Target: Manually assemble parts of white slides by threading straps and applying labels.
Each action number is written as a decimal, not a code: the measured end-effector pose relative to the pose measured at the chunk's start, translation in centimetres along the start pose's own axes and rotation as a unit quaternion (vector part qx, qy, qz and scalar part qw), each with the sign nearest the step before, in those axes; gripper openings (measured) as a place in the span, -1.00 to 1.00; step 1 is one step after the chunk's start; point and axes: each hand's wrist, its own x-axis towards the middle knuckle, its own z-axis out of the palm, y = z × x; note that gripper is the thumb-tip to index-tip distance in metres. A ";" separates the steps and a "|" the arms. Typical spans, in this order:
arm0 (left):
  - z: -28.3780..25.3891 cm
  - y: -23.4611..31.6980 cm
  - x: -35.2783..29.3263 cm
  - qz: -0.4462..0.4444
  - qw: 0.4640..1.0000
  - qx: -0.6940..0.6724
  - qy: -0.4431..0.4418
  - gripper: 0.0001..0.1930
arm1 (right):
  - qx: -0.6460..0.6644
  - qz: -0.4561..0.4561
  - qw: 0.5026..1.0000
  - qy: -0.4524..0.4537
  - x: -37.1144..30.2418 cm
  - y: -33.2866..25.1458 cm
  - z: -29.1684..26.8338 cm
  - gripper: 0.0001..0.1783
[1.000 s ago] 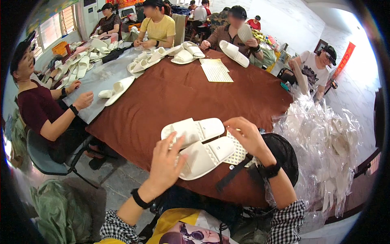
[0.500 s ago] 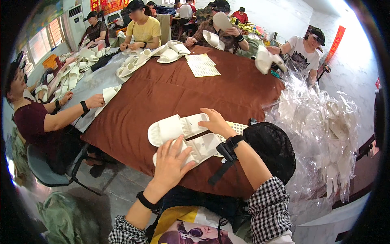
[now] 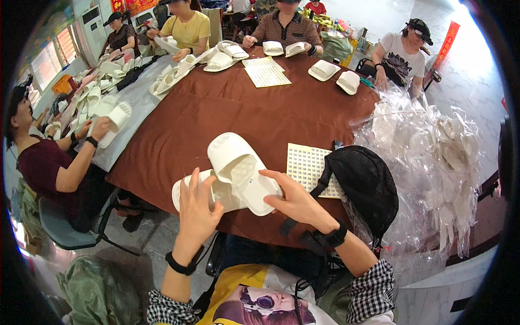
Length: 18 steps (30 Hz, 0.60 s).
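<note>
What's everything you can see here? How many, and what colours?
Top slipper: one, white, front middle
Lower slipper: one, white, partly underneath
Other slippers: many, white, far and left
Cloth: one, brown, middle
Sheets: about three, pale, front right and back
Mesh thing: one, black, right front
Plastic bags: many, clear, right
Sacks: at least two, green, bottom left and back
Basket: one, orange, back left
Banner: one, red, right
People: at least six, mixed clothes, around
Left hand: one, bare, at lower slipper
Right hand: one, bare, holding top slipper
</note>
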 end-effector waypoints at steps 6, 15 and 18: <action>0.3 -2.4 4.1 0.127 0.962 -0.206 -0.128 -0.19 | -0.042 -0.020 0.991 0.124 -2.7 1.7 0.3 -0.50; 3.0 -0.5 9.4 0.250 0.942 -0.167 -0.151 -0.24 | -0.412 -0.129 0.879 0.205 -3.7 0.9 1.7 -0.52; 3.6 0.2 9.1 0.240 0.950 -0.142 -0.140 -0.25 | -0.274 -0.205 0.933 0.113 -2.8 0.2 2.5 -0.58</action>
